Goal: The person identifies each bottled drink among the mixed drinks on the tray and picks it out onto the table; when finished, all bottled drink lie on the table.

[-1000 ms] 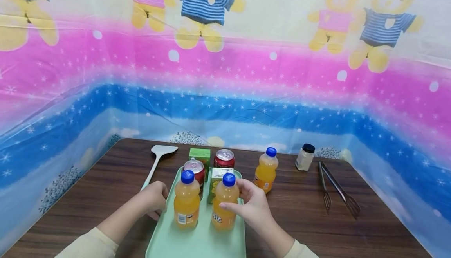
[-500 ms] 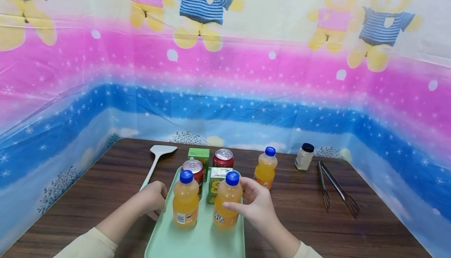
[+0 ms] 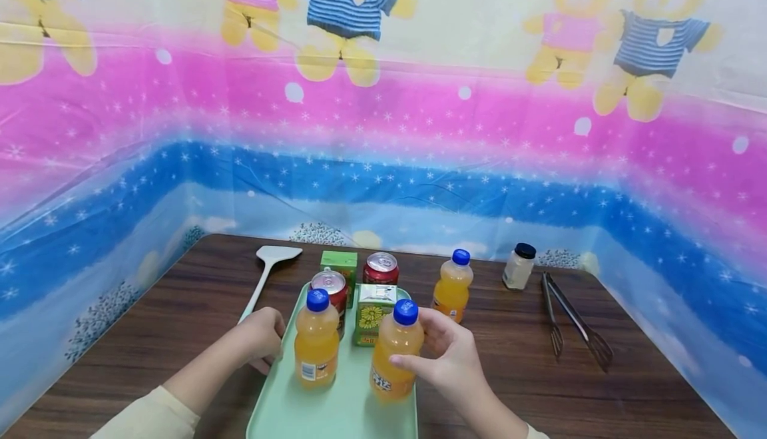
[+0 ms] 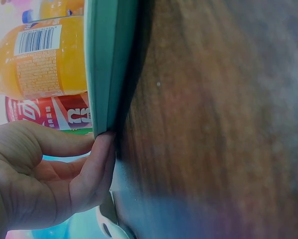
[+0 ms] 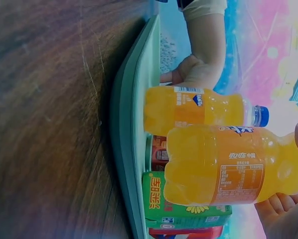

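the right hand (image 3: 452,356) clamps its fingers on a curvy bottle (image 3: 392,362); the left hand (image 3: 261,339) pinches a smooth tray (image 3: 329,419).

head view: bright | wrist views: dimmer | left-wrist tabletop (image 4: 214,99): blurry, perhaps defocused

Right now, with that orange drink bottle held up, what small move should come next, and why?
Probably ease the Fanta bottle in the right hand straight down onto the green tray. Its base looks raised in the right-wrist view, the tray has bare space beside the other Fanta bottle, and the left hand pinches the tray's edge, likely steadying it.
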`<state>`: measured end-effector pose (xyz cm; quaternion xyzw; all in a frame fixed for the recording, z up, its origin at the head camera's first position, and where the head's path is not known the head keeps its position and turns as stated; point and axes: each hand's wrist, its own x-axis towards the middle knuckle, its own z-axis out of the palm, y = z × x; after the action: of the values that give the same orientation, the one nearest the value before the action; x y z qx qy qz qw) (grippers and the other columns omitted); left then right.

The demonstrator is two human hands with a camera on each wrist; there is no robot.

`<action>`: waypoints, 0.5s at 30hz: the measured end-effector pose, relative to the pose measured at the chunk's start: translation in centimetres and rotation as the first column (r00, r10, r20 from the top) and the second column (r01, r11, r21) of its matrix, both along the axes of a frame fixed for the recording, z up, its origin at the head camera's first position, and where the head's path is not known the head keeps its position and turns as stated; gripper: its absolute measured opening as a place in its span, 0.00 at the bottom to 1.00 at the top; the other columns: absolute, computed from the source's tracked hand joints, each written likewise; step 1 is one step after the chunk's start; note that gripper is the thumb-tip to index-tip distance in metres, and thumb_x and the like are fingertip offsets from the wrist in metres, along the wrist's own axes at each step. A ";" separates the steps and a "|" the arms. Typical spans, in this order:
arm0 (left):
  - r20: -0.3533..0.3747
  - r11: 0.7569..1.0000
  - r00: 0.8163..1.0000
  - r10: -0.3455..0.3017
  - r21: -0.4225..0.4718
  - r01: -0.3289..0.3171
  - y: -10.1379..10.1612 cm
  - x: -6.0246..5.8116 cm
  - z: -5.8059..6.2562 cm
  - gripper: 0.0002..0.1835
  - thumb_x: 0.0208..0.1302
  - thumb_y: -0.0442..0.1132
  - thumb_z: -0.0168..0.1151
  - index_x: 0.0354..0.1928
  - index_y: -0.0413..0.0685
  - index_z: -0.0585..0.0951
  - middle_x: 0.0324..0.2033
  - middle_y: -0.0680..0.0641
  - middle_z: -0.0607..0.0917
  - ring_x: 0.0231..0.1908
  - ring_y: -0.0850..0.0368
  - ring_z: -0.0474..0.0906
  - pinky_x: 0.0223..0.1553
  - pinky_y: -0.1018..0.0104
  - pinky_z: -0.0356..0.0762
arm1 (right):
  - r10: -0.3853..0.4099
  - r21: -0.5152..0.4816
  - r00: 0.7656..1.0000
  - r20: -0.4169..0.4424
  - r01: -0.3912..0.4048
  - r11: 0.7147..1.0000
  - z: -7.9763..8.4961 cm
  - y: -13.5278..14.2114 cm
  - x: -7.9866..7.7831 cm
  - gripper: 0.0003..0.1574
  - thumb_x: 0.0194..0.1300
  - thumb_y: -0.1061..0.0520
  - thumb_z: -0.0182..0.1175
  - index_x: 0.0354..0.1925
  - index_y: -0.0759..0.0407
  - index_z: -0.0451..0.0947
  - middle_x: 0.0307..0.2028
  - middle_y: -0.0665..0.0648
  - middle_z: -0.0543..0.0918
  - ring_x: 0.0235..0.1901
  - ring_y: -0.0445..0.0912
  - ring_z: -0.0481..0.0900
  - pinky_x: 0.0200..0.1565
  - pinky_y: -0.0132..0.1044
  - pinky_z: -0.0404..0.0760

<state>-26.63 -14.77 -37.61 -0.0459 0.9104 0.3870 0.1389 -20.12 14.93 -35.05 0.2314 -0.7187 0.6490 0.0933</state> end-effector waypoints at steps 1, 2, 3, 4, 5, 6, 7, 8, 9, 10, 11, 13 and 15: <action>-0.002 1.000 1.000 -0.001 0.001 0.001 0.0 0.0 0.0 0.13 0.49 0.18 0.62 0.34 0.34 0.71 0.28 0.40 0.75 0.23 0.51 0.78 0.20 0.59 0.82 | -0.005 0.002 1.000 0.005 0.005 1.000 0.0 0.1 0.0 0.33 0.43 0.65 0.75 0.50 0.61 0.76 0.46 0.56 0.82 0.48 0.50 0.79 0.50 0.40 0.78; -0.004 1.000 1.000 -0.002 0.002 0.002 0.0 0.0 0.0 0.13 0.49 0.18 0.62 0.35 0.34 0.71 0.28 0.40 0.75 0.23 0.51 0.78 0.20 0.59 0.82 | -0.009 0.002 1.000 0.007 0.009 1.000 0.0 0.3 0.1 0.32 0.43 0.65 0.75 0.50 0.61 0.76 0.46 0.56 0.82 0.48 0.50 0.79 0.50 0.40 0.78; -0.002 1.000 1.000 -0.002 0.002 0.002 0.0 0.0 0.0 0.13 0.49 0.18 0.62 0.35 0.34 0.71 0.28 0.40 0.75 0.23 0.51 0.78 0.20 0.59 0.82 | -0.015 0.003 1.000 0.011 0.015 1.000 -0.1 0.4 0.1 0.32 0.43 0.65 0.74 0.50 0.61 0.76 0.46 0.56 0.82 0.48 0.50 0.79 0.50 0.40 0.78; 0.000 1.000 1.000 -0.002 0.002 0.002 0.0 -0.1 0.0 0.13 0.49 0.18 0.62 0.35 0.34 0.70 0.28 0.40 0.75 0.23 0.51 0.78 0.21 0.59 0.82 | -0.022 0.005 1.000 0.015 0.022 1.000 -0.1 0.6 0.1 0.32 0.43 0.65 0.74 0.50 0.61 0.76 0.46 0.56 0.82 0.48 0.50 0.79 0.50 0.39 0.78; 0.001 1.000 1.000 -0.002 0.004 0.002 0.0 -0.1 -0.1 0.13 0.49 0.18 0.62 0.35 0.33 0.70 0.28 0.40 0.75 0.23 0.51 0.79 0.21 0.59 0.82 | -0.031 0.007 0.999 0.022 0.031 1.000 -0.1 0.7 0.1 0.32 0.43 0.66 0.74 0.50 0.61 0.76 0.46 0.56 0.82 0.48 0.49 0.79 0.50 0.38 0.78; 0.005 1.000 1.000 -0.001 0.001 0.001 0.0 -0.1 -0.1 0.13 0.49 0.18 0.62 0.35 0.33 0.70 0.28 0.40 0.75 0.23 0.51 0.79 0.21 0.59 0.82 | -0.042 0.008 0.999 0.030 0.042 0.999 -0.1 0.8 0.1 0.32 0.43 0.66 0.74 0.49 0.61 0.76 0.46 0.55 0.82 0.48 0.49 0.79 0.50 0.38 0.78; 0.008 1.000 1.000 0.001 0.002 -0.001 0.0 -0.1 0.0 0.13 0.49 0.18 0.62 0.35 0.33 0.70 0.28 0.40 0.75 0.23 0.51 0.79 0.21 0.59 0.82 | -0.054 0.009 0.998 0.038 0.053 0.999 -0.1 1.0 0.1 0.32 0.42 0.66 0.74 0.49 0.60 0.77 0.46 0.55 0.82 0.48 0.48 0.79 0.50 0.37 0.78; 0.011 1.000 1.000 0.002 0.000 -0.002 0.0 -0.1 0.0 0.13 0.49 0.18 0.62 0.35 0.33 0.70 0.28 0.40 0.75 0.23 0.51 0.79 0.21 0.59 0.82 | -0.065 0.010 0.997 0.045 0.065 0.998 -0.1 1.1 0.2 0.32 0.42 0.66 0.74 0.49 0.60 0.77 0.46 0.55 0.82 0.48 0.48 0.79 0.50 0.37 0.78; 0.014 1.000 1.000 0.005 0.000 -0.005 0.0 -0.1 0.0 0.13 0.49 0.18 0.62 0.36 0.33 0.70 0.28 0.40 0.75 0.23 0.51 0.79 0.21 0.59 0.82 | -0.077 0.011 0.995 0.056 0.076 0.997 -0.1 1.2 0.2 0.32 0.42 0.66 0.74 0.49 0.59 0.77 0.46 0.54 0.82 0.48 0.48 0.79 0.50 0.37 0.78; 0.014 1.000 1.000 0.005 0.000 -0.005 0.0 -0.1 0.0 0.13 0.49 0.18 0.62 0.36 0.33 0.70 0.28 0.40 0.75 0.23 0.51 0.79 0.21 0.59 0.82 | -0.089 0.012 0.994 0.066 0.088 0.996 -0.1 1.3 0.2 0.32 0.42 0.66 0.75 0.49 0.58 0.77 0.46 0.54 0.82 0.48 0.47 0.79 0.50 0.37 0.78; 0.014 1.000 1.000 0.008 0.001 -0.008 0.0 -0.1 0.0 0.13 0.49 0.18 0.62 0.36 0.33 0.71 0.28 0.40 0.75 0.23 0.51 0.79 0.21 0.59 0.82 | -0.101 0.014 0.992 0.074 0.100 0.995 -0.1 1.4 0.2 0.32 0.42 0.65 0.75 0.49 0.58 0.77 0.46 0.54 0.82 0.48 0.47 0.79 0.50 0.37 0.78; 0.016 1.000 1.000 0.010 0.004 -0.010 0.0 -0.1 0.0 0.13 0.50 0.18 0.62 0.36 0.34 0.71 0.28 0.40 0.75 0.23 0.51 0.79 0.21 0.59 0.82 | -0.125 0.015 0.988 0.089 0.124 0.992 -0.2 1.7 0.2 0.32 0.42 0.65 0.75 0.49 0.57 0.78 0.46 0.53 0.82 0.48 0.46 0.79 0.50 0.37 0.78; 0.017 1.000 1.000 0.007 0.009 -0.008 0.0 -0.1 0.0 0.13 0.50 0.18 0.62 0.36 0.33 0.70 0.29 0.40 0.75 0.23 0.51 0.79 0.21 0.59 0.82 | -0.147 0.015 0.984 0.096 0.146 0.989 -0.2 1.9 0.2 0.32 0.42 0.64 0.75 0.48 0.57 0.78 0.46 0.53 0.82 0.48 0.46 0.80 0.50 0.37 0.78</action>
<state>-26.74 -14.79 -37.61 -0.0520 0.9073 0.3911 0.1455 -19.90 16.81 -35.29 0.1463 -0.7400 0.6480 0.1049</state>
